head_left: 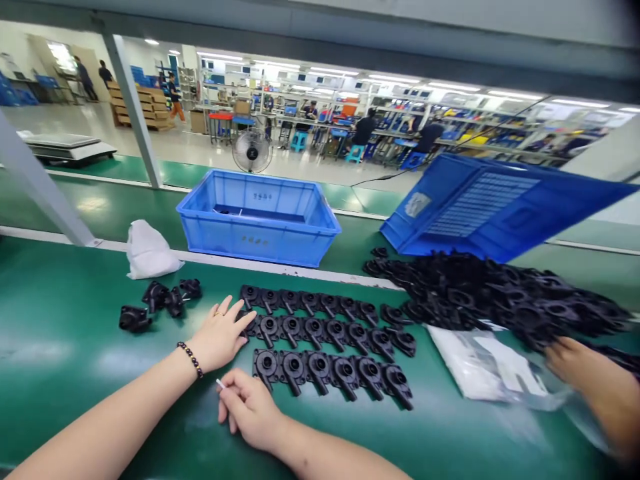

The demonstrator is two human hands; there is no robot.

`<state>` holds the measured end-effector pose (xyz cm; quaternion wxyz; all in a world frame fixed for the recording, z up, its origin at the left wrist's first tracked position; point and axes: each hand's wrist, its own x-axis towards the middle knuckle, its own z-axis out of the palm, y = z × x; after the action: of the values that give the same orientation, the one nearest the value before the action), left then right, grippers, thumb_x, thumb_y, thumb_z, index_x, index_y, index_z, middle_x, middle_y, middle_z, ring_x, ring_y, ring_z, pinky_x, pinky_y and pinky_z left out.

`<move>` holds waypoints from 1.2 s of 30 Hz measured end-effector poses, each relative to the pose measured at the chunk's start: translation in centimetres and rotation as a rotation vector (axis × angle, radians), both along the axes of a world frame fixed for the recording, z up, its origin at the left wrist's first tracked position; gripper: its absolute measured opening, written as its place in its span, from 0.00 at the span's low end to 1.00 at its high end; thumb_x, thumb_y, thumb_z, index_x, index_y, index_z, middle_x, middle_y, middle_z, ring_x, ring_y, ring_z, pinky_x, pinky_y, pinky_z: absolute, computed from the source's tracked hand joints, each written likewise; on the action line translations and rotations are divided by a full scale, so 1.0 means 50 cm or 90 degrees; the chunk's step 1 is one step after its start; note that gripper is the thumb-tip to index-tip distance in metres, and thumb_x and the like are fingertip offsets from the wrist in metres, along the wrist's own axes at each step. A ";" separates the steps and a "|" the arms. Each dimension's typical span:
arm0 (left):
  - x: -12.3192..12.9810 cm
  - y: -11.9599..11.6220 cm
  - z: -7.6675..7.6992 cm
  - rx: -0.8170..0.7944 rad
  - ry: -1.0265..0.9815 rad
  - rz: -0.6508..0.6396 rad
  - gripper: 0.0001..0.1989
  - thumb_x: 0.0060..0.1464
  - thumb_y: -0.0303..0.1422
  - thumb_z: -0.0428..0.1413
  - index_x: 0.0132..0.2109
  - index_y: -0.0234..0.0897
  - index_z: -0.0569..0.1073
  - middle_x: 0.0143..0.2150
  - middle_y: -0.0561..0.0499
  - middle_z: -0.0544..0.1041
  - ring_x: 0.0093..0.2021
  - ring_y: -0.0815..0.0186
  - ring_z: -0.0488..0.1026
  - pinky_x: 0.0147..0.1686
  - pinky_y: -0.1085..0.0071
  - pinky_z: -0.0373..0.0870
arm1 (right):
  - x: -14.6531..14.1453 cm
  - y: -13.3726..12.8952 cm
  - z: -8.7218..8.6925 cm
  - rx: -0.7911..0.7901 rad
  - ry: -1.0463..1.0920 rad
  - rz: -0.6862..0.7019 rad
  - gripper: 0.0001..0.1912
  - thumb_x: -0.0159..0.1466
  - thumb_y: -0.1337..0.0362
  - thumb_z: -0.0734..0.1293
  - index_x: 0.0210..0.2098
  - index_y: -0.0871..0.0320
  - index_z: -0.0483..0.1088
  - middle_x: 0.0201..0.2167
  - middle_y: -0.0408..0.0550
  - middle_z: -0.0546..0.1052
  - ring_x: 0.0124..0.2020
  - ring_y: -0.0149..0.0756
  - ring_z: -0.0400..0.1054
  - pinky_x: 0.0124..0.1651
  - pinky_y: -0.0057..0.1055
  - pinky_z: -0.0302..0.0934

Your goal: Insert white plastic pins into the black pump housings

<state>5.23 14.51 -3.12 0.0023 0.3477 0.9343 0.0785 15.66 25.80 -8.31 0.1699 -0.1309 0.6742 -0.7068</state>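
Black plastic parts [325,343] lie in 3 neat rows on the green table [60,333], each one round with a short spout, side by side and all turned the same way. The left hand [220,337] rests flat at the left end of the middle row, fingers spread and straight, fingertips touching the first part there; it grips nothing. A dark bead bracelet [191,358] sits on that wrist. The right hand [250,408] lies just in front of the bottom row, fingers curled narrow around a thin white stick [221,384] whose tip pokes out to the left.

A few loose black parts [160,300] sit apart at the left, near a crumpled white bag [147,250]. To the right, a big heap of the same parts [500,297] spills out below a tipped blue crate [495,207]. Another person's hand [575,363] reaches into that heap, blurred, above a clear plastic bag [490,367]. Behind the rows stands an upright blue crate [257,217].
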 end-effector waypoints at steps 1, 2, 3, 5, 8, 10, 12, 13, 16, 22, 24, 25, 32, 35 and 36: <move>-0.004 0.003 -0.005 -0.009 -0.004 -0.003 0.24 0.54 0.26 0.51 0.58 0.44 0.62 0.59 0.44 0.63 0.61 0.46 0.53 0.54 0.45 0.56 | -0.002 0.000 0.001 -0.004 0.000 -0.006 0.18 0.64 0.49 0.56 0.35 0.59 0.61 0.20 0.40 0.69 0.13 0.22 0.56 0.18 0.19 0.50; -0.006 0.003 -0.007 -0.013 -0.006 -0.007 0.22 0.55 0.25 0.49 0.56 0.43 0.64 0.56 0.44 0.66 0.59 0.48 0.56 0.54 0.47 0.57 | -0.004 0.000 0.002 -0.008 0.000 -0.011 0.17 0.64 0.50 0.56 0.35 0.59 0.61 0.20 0.40 0.69 0.13 0.21 0.56 0.18 0.19 0.50; -0.004 0.000 -0.008 -0.014 -0.008 -0.010 0.20 0.55 0.24 0.47 0.54 0.41 0.66 0.52 0.44 0.69 0.56 0.51 0.61 0.53 0.49 0.59 | -0.006 -0.001 0.004 -0.010 -0.001 -0.018 0.17 0.64 0.50 0.56 0.35 0.59 0.61 0.21 0.40 0.69 0.14 0.21 0.56 0.18 0.19 0.51; 0.006 -0.013 -0.006 -0.017 -0.014 -0.007 0.16 0.56 0.23 0.45 0.49 0.37 0.69 0.44 0.44 0.73 0.47 0.55 0.68 0.48 0.54 0.64 | -0.007 0.000 0.007 -0.018 -0.005 -0.041 0.16 0.64 0.52 0.57 0.34 0.59 0.63 0.22 0.41 0.69 0.14 0.21 0.57 0.18 0.19 0.51; 0.034 -0.045 -0.002 -0.025 -0.026 0.017 0.13 0.57 0.24 0.44 0.44 0.35 0.71 0.37 0.44 0.73 0.39 0.57 0.69 0.39 0.59 0.67 | -0.008 0.001 0.013 -0.027 0.044 -0.116 0.14 0.62 0.55 0.60 0.31 0.61 0.68 0.29 0.45 0.68 0.18 0.22 0.60 0.21 0.21 0.54; 0.054 -0.068 -0.006 -0.012 -0.034 0.051 0.11 0.58 0.26 0.44 0.42 0.35 0.70 0.37 0.45 0.72 0.39 0.58 0.68 0.39 0.61 0.66 | -0.009 0.003 0.017 -0.014 0.108 -0.179 0.12 0.60 0.58 0.63 0.31 0.61 0.71 0.31 0.46 0.66 0.24 0.25 0.61 0.25 0.23 0.56; 0.071 -0.087 -0.015 0.013 -0.051 0.084 0.09 0.59 0.29 0.45 0.42 0.36 0.69 0.38 0.46 0.71 0.39 0.58 0.68 0.40 0.61 0.65 | -0.012 0.005 0.018 -0.001 0.135 -0.217 0.10 0.59 0.60 0.64 0.30 0.60 0.73 0.28 0.45 0.65 0.26 0.27 0.60 0.28 0.24 0.56; 0.077 -0.094 -0.021 0.028 -0.063 0.094 0.08 0.59 0.31 0.46 0.41 0.36 0.69 0.38 0.46 0.71 0.40 0.58 0.67 0.40 0.61 0.65 | -0.013 0.006 0.018 -0.004 0.125 -0.221 0.09 0.59 0.61 0.64 0.30 0.60 0.73 0.26 0.44 0.65 0.26 0.27 0.59 0.29 0.24 0.56; 0.085 -0.108 -0.041 0.086 -0.091 0.100 0.08 0.59 0.33 0.46 0.41 0.38 0.68 0.43 0.46 0.70 0.44 0.57 0.67 0.44 0.60 0.64 | -0.018 0.005 0.010 -0.064 0.037 -0.210 0.10 0.60 0.59 0.64 0.30 0.61 0.71 0.24 0.43 0.67 0.21 0.25 0.57 0.25 0.23 0.54; 0.073 -0.116 -0.052 0.304 -0.200 0.219 0.12 0.57 0.40 0.48 0.42 0.38 0.67 0.52 0.43 0.68 0.50 0.55 0.66 0.48 0.59 0.65 | -0.027 0.002 0.000 -0.169 -0.112 -0.232 0.17 0.58 0.51 0.65 0.32 0.61 0.63 0.24 0.44 0.72 0.14 0.20 0.53 0.17 0.20 0.47; 0.067 -0.117 -0.042 0.409 -0.305 0.283 0.14 0.56 0.43 0.51 0.43 0.39 0.67 0.52 0.44 0.69 0.46 0.57 0.69 0.43 0.63 0.67 | -0.029 0.002 0.002 -0.170 -0.133 -0.237 0.18 0.57 0.51 0.66 0.32 0.60 0.62 0.26 0.47 0.75 0.14 0.20 0.55 0.17 0.20 0.47; 0.065 -0.118 -0.037 0.474 -0.367 0.307 0.13 0.55 0.43 0.52 0.42 0.38 0.67 0.51 0.44 0.69 0.44 0.58 0.70 0.41 0.65 0.68 | -0.030 0.002 0.004 -0.171 -0.143 -0.237 0.18 0.57 0.51 0.66 0.32 0.60 0.61 0.27 0.48 0.76 0.15 0.21 0.56 0.17 0.20 0.48; 0.063 -0.126 -0.017 0.827 -0.906 0.265 0.14 0.57 0.38 0.53 0.45 0.32 0.69 0.47 0.40 0.73 0.40 0.58 0.74 0.36 0.67 0.73 | -0.028 0.003 0.009 -0.179 -0.160 -0.235 0.15 0.56 0.55 0.67 0.30 0.61 0.61 0.29 0.52 0.77 0.15 0.22 0.59 0.19 0.21 0.53; 0.064 -0.125 -0.017 0.844 -0.970 0.238 0.14 0.57 0.36 0.53 0.46 0.30 0.70 0.48 0.37 0.72 0.40 0.57 0.74 0.37 0.67 0.74 | -0.026 0.005 0.009 -0.167 -0.152 -0.229 0.14 0.56 0.56 0.67 0.28 0.61 0.63 0.24 0.48 0.76 0.14 0.22 0.58 0.19 0.21 0.52; 0.064 -0.124 -0.018 0.848 -0.982 0.242 0.14 0.57 0.35 0.53 0.46 0.29 0.71 0.48 0.36 0.72 0.41 0.56 0.74 0.37 0.67 0.74 | -0.025 0.006 0.008 -0.156 -0.144 -0.227 0.14 0.56 0.56 0.67 0.27 0.62 0.64 0.21 0.47 0.75 0.14 0.22 0.58 0.19 0.21 0.52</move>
<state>8.42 8.33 -4.01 0.3951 -0.0192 0.4855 0.7796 14.40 26.09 -7.91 0.0996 0.0509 0.5726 -0.8121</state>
